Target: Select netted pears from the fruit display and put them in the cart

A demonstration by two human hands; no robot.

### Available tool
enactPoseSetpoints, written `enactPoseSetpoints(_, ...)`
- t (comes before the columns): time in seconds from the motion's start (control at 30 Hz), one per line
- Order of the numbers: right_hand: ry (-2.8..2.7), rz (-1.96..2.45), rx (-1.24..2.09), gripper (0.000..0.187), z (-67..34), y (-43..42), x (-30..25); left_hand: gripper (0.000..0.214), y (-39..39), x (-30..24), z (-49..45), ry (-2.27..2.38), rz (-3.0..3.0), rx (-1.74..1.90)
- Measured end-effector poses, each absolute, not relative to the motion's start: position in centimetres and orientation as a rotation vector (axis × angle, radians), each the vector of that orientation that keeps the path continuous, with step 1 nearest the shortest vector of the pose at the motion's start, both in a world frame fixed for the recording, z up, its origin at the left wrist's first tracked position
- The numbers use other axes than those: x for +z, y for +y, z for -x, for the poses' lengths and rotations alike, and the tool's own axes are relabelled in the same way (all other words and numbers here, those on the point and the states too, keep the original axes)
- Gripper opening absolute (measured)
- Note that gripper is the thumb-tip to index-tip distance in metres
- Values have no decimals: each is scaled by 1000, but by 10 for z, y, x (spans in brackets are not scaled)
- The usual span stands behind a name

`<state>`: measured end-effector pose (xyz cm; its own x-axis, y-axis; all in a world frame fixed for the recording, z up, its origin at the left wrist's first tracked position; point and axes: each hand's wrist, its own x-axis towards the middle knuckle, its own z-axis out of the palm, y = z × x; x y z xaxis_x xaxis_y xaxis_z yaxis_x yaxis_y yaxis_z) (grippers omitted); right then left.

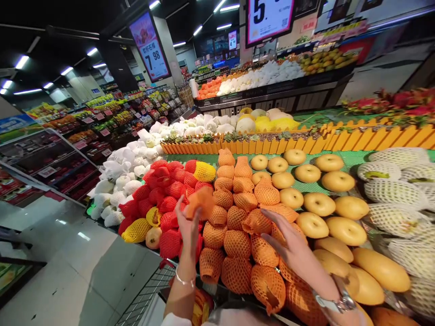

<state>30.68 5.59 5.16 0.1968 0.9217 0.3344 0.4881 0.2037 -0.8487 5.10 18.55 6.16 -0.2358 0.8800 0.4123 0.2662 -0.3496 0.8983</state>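
Item: orange foam net (pixel 201 202), blurred, so whether fruit sits inside it cannot be told; raised above the stack, at 11 o'clock from the middle of the orange-netted fruit (pixel 237 244). Held by: left hand (pixel 188 226), fingers curled up round the net's lower edge from 7 o'clock, thumb side closed on it, bracelet (pixel 183 280) at the wrist. Second hand: right hand (pixel 292 246), flat and spread wide, holding nothing, over the 3 o'clock flank of the same stack; contact of fingertips with the nets below cannot be told. Watch (pixel 336 301) at that wrist. Location: fruit desk (pixel 350 158) with green matting. Neighbours: red-netted fruit (pixel 163 190) at 9 o'clock of the stack, bare yellow pears (pixel 318 203) at 2 o'clock, white-netted fruit (pixel 394 192) further out at 3 o'clock, orange picket edging (pixel 340 140) at 12 o'clock, trolley (pixel 149 290) at 7 o'clock, below the desk edge. Handling note, as a judgement: foam net is soft and slips off its contents, so a grip that cups from underneath would serve better than a pinch on the mesh alone; the stack is sloped and loose, so the spread right hand is well placed to steady the pieces beside it; lifting straight up rather than dragging sideways would spare the neighbouring nets.
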Motion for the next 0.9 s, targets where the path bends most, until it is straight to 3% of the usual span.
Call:
enactPoseSetpoints(0.13, -1125, 1275, 738, 59, -293, 59, 31, 36, 122, 45, -105, 1140, -1316, 1500)
enactPoseSetpoints(0.23, -997, 1231, 843, 49, -292, 56, 15, 33, 103, 29, -123, 1106, -1304, 1416)
enactPoseSetpoints(0.4, -830, 1441, 543, 23, -295, 44, 11, 33, 118, 16, -122, 1112, -1380, 1303)
enactPoseSetpoints(0.6, -921, 1563, 313, 23, -294, 36, 10, 53, 142, 2, -113, 1144, -1105, 1179)
enactPoseSetpoints(0.9, -1100, 1627, 121, 26, -294, 36, -5, 54, 140, -6, -110, 989, -880, 997)
